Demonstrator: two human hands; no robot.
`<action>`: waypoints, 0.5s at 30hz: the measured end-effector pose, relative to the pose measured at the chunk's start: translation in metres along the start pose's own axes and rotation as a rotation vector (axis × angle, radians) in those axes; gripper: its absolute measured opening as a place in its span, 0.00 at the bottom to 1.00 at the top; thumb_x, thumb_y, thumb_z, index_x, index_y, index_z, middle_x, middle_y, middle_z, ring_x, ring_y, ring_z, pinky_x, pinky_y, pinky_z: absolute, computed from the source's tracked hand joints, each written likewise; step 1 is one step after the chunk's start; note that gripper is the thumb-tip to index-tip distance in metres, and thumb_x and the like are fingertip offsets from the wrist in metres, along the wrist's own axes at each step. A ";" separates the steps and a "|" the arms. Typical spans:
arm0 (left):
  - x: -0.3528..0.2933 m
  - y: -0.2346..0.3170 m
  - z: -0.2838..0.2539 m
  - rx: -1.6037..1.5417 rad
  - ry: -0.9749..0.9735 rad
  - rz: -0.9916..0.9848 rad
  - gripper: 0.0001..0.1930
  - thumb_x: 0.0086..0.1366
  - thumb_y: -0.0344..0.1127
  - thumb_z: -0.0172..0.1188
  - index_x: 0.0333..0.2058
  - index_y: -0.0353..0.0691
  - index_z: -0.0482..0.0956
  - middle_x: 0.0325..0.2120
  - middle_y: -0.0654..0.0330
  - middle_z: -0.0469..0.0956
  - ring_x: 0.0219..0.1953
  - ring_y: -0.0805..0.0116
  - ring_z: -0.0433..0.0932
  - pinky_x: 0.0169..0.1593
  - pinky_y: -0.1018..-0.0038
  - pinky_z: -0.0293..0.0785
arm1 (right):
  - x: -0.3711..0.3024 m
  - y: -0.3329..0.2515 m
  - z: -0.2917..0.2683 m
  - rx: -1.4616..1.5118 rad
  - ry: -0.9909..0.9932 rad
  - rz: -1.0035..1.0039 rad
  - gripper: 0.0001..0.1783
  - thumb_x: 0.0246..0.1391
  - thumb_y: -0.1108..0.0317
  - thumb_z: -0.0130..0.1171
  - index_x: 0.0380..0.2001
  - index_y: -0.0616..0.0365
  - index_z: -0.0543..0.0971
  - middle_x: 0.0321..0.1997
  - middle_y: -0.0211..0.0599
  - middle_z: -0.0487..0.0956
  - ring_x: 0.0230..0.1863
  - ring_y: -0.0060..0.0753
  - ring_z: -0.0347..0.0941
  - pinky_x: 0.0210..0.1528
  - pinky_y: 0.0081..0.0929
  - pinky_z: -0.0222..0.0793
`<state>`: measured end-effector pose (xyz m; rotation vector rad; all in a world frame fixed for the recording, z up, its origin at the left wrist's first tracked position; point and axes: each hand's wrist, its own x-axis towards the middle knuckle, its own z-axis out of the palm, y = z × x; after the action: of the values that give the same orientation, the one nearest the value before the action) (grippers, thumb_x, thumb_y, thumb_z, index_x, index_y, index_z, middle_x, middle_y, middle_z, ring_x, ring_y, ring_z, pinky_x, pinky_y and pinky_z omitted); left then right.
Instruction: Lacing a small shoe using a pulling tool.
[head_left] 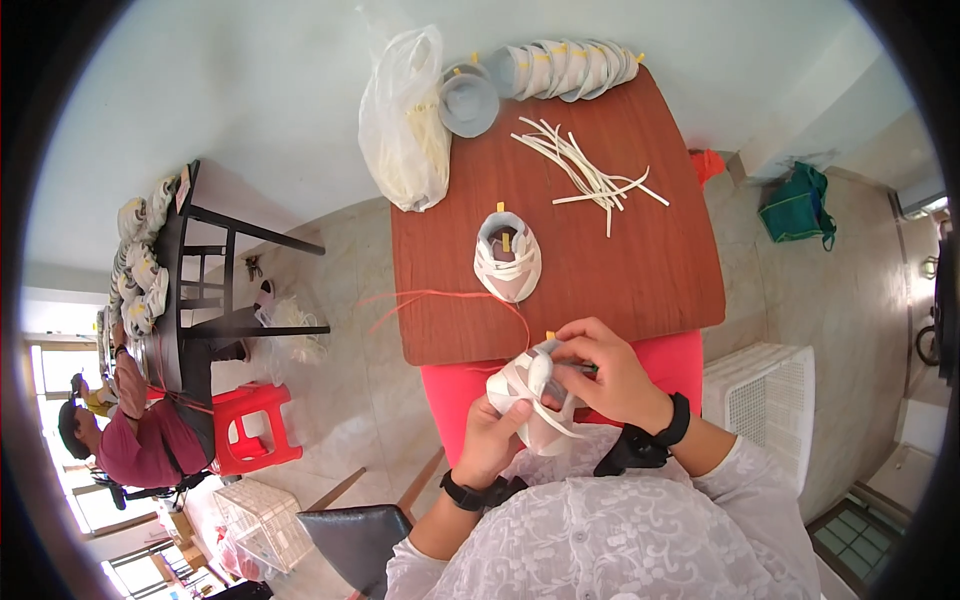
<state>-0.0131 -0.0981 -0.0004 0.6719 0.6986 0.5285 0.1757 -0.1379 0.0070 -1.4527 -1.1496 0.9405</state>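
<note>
Held shoe upper [530,388] is lower centre of the frame, at the near edge of the brown table [650,290]. Your left hand [490,435] is clamped on it from the left, thumb over the side. Your right hand [620,375] comes in from the right, fingertips bunched at the collar; can't tell if they pinch anything. Both hands touch it, so neither is nearer: it sits between them. Long axis runs roughly up-down in the frame; yellow tab at the upper end, toe looks to point down, toward you. White lace end [570,432] hangs loose at lower right. Second shoe upper [520,285] sits on the table just above, toe also down, orange cord [430,292] beside it.
</note>
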 end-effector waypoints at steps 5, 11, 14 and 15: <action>0.006 -0.006 -0.008 -0.021 0.049 0.109 0.12 0.65 0.32 0.54 0.45 0.33 0.73 0.40 0.56 0.78 0.42 0.67 0.77 0.48 0.69 0.72 | -0.010 -0.006 -0.005 -0.127 -0.022 -0.220 0.07 0.42 0.75 0.65 0.28 0.60 0.79 0.36 0.35 0.72 0.36 0.29 0.72 0.34 0.25 0.70; 0.007 -0.007 -0.011 -0.079 0.016 0.120 0.13 0.64 0.36 0.56 0.44 0.35 0.73 0.39 0.57 0.78 0.41 0.67 0.77 0.48 0.69 0.72 | -0.009 -0.011 -0.004 -0.104 -0.074 -0.176 0.07 0.42 0.73 0.66 0.27 0.59 0.79 0.34 0.34 0.72 0.35 0.34 0.73 0.36 0.28 0.70; 0.003 -0.007 -0.020 -0.191 -0.045 0.072 0.15 0.64 0.37 0.56 0.45 0.35 0.73 0.37 0.57 0.78 0.40 0.66 0.78 0.46 0.69 0.74 | 0.004 -0.014 -0.014 -0.126 0.033 -0.143 0.07 0.42 0.74 0.65 0.28 0.59 0.79 0.34 0.35 0.74 0.35 0.35 0.74 0.35 0.28 0.71; 0.002 -0.007 -0.021 -0.233 -0.067 0.038 0.15 0.63 0.38 0.57 0.45 0.35 0.72 0.36 0.57 0.78 0.39 0.65 0.78 0.45 0.68 0.75 | 0.008 -0.014 -0.015 -0.126 0.034 -0.142 0.07 0.42 0.74 0.65 0.28 0.59 0.79 0.34 0.35 0.74 0.35 0.35 0.74 0.35 0.28 0.71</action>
<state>-0.0250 -0.0934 -0.0179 0.4835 0.5519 0.6093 0.1894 -0.1338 0.0239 -1.4599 -1.2880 0.7540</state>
